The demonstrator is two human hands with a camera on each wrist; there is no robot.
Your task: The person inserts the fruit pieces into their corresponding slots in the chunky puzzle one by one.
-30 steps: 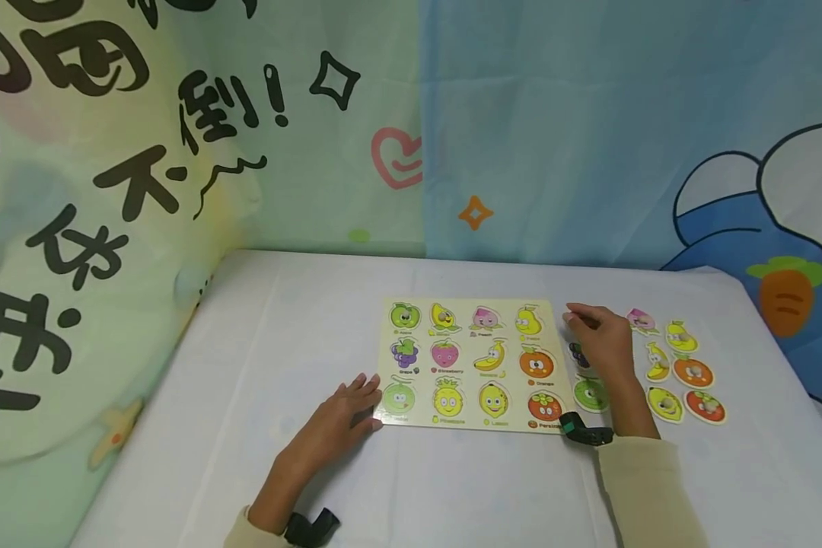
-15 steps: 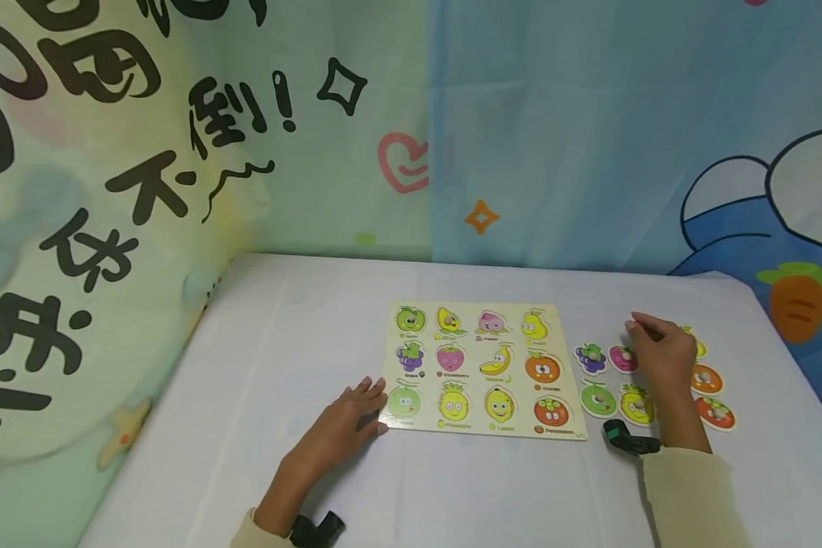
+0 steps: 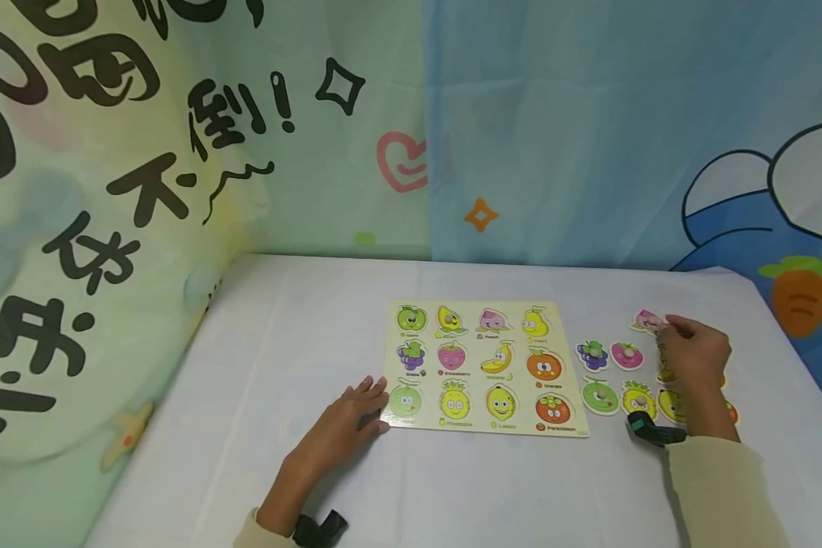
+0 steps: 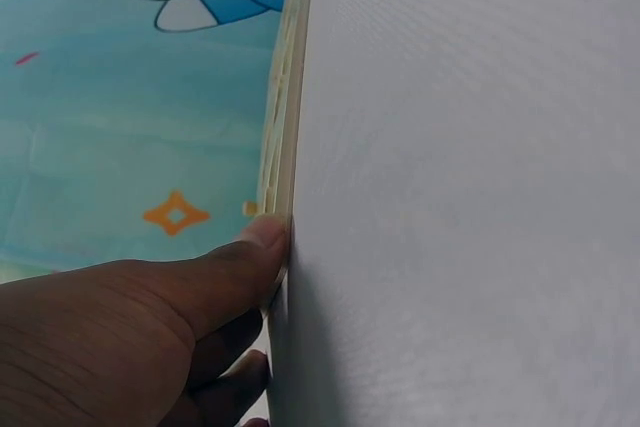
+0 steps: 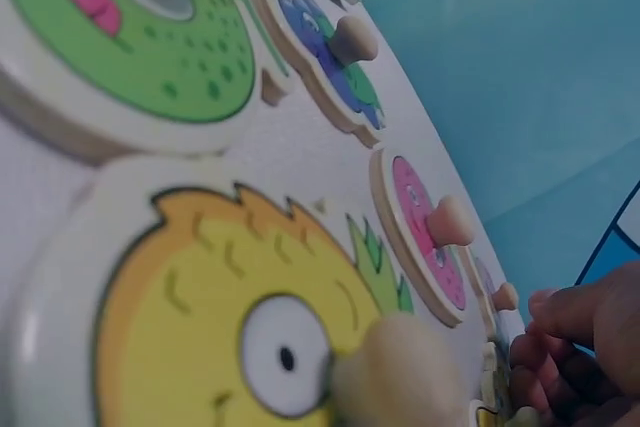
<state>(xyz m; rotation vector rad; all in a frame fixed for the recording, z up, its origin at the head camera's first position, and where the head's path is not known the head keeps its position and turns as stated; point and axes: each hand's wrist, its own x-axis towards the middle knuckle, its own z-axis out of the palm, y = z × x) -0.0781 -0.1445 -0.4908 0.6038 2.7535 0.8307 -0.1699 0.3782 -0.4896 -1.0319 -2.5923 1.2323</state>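
My left hand (image 3: 342,422) rests with its fingers extended at the left edge of a pale yellow fruit puzzle board (image 3: 514,333). In the left wrist view its thumb (image 4: 245,262) touches the board's edge. My right hand (image 3: 699,358) is over the loose knobbed pieces, its fingertips beside the pink peach piece (image 3: 647,320). In the right wrist view, the thumb and bent fingers (image 5: 575,317) are close to that piece's wooden knob (image 5: 505,297), without a visible grip. The hand partly covers the banana and lemon (image 3: 671,405) pieces and hides most others behind it.
Right of the board lie the grape (image 3: 592,355), pink strawberry-like (image 3: 626,355), green melon (image 3: 599,396) and pineapple (image 3: 637,397) pieces. A white cloth (image 3: 479,487) covers the table. Patterned fabric (image 3: 562,137) hangs behind and along the left side.
My right hand has moved right from beside the board, across the loose pieces, to the peach piece. Grape and strawberry-like pieces are now uncovered. The left hand stays at the board's edge.
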